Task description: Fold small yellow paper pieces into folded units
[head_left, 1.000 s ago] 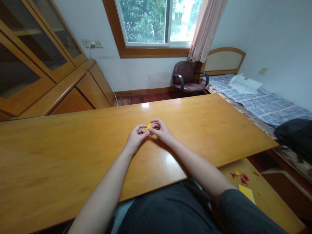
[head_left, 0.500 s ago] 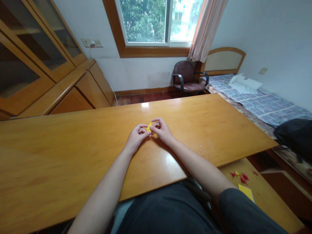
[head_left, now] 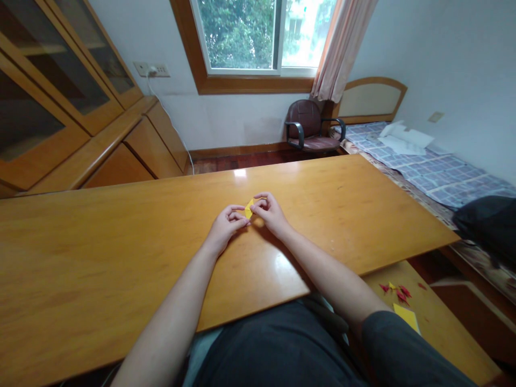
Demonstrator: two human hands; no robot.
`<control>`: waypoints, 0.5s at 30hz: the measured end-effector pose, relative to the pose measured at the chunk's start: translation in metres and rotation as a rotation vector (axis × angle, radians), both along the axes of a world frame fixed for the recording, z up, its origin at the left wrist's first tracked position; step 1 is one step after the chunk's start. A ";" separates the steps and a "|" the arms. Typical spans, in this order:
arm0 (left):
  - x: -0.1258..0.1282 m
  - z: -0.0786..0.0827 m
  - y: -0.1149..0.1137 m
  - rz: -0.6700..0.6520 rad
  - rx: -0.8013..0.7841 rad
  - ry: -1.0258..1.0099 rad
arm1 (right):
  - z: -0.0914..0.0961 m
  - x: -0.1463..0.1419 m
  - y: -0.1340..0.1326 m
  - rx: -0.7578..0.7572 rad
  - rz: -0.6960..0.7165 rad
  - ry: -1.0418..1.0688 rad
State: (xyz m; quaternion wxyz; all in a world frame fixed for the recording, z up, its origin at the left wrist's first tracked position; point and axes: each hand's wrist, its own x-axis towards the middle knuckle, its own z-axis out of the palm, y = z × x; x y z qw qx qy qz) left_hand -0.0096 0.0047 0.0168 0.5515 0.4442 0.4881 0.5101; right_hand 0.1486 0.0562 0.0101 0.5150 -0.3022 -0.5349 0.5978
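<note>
A small folded piece of yellow paper (head_left: 249, 208) is pinched between both hands above the middle of a long wooden table (head_left: 121, 242). My left hand (head_left: 223, 228) grips its left side with curled fingers. My right hand (head_left: 271, 214) pinches its right side with thumb and forefinger. Both wrists rest on or just over the tabletop. Most of the paper is hidden by the fingertips.
A lower wooden surface (head_left: 439, 328) at the right carries small red folded pieces (head_left: 399, 293) and a yellow paper sheet (head_left: 407, 317). Wooden cabinets (head_left: 68, 107) line the left wall. An armchair (head_left: 308, 126) stands under the window, a bed (head_left: 427, 166) at the right.
Both hands have shifted slightly away from me and to the right with the yellow paper, and the paper has turned a little between the fingertips.
</note>
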 end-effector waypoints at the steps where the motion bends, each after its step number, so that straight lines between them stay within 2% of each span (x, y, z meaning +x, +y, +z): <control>1: 0.000 0.000 0.000 0.000 -0.002 0.003 | 0.000 0.000 0.000 -0.002 -0.006 0.006; 8: -0.003 0.005 -0.002 -0.023 -0.065 -0.076 | -0.002 0.002 0.003 0.007 0.002 0.050; 15: -0.001 0.005 -0.002 -0.065 -0.094 -0.016 | -0.001 0.002 -0.001 0.013 0.093 0.014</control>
